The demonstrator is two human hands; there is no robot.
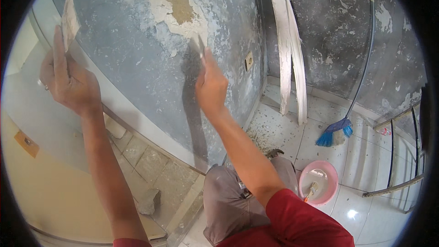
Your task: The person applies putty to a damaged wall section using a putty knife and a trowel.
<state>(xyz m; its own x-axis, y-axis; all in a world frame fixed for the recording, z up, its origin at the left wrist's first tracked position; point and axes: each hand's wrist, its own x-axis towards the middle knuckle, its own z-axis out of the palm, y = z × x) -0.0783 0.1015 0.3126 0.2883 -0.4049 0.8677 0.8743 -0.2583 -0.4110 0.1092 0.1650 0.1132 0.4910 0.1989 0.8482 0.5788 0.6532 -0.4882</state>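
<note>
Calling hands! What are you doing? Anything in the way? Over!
Left hand: raised, holding flat pale piece. Right hand: gripping thin blade at pale wall patch. Pink tub, broom: rightward, clear of hands.

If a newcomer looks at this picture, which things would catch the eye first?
Probably the ragged tan-and-white patch on the blue-grey wall, with the right hand holding a thin tool at its lower edge. At upper left, the left hand raises a flat, pale piece. The pink bucket stands on the tiled floor, lower right.
</note>
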